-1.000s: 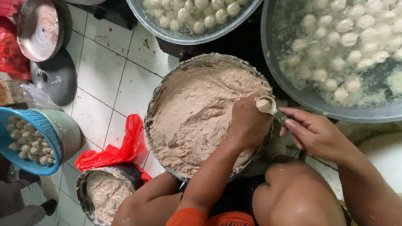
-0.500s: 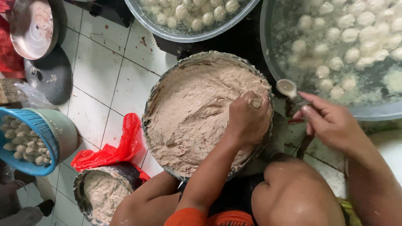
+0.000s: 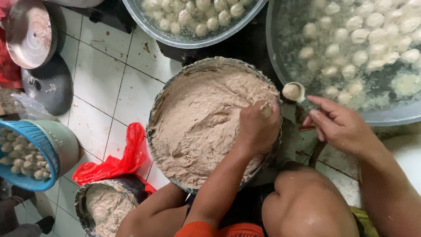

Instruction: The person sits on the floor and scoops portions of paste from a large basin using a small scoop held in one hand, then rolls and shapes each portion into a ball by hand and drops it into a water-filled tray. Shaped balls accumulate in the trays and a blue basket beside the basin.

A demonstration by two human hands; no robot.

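- The big basin (image 3: 280,92) of water at two o'clock already held plenty of pale balls (image 3: 372,39); a second bowl (image 3: 175,37) at twelve was well stocked too.
- Dead centre, the paste bowl (image 3: 151,131) sat nearly full, so lots looked left to shape.
- Red plastic bag (image 3: 127,153) at eight o'clock, crumpled, no label visible.
- Left hand (image 3: 256,125) was clenched, squeezing paste (image 3: 197,123).
- Right hand (image 3: 342,125) gripped a spoon (image 3: 293,91) carrying one ball over the basin's edge.

Soft, even light; sharp focus, faint shadows.
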